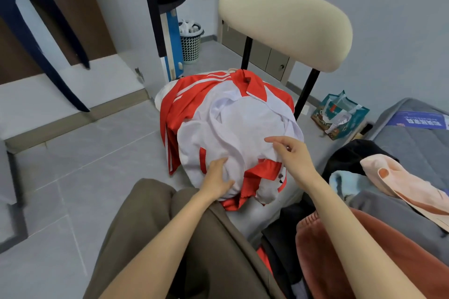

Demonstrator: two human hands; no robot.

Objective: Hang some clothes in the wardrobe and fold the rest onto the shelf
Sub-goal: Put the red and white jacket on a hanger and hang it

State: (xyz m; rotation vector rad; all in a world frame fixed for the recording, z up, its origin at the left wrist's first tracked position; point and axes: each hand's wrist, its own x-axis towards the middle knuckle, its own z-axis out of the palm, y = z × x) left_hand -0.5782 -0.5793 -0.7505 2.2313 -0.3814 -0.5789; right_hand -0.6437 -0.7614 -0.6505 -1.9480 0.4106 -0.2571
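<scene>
The red and white jacket [233,128] is smooth synthetic cloth with a slight sheen. At twelve o'clock the chair's backrest [286,26] is matt cream fabric on black metal posts [307,90]. The floor tiles [80,158] are smooth matt grey. At five o'clock a rust-coloured garment [340,250] looks fuzzy.

Open grey floor [80,153] lies left of the chair [286,24]; on the right a heap of clothes [379,201] crowds in, the padded backrest blocks behind the jacket [233,124]
</scene>
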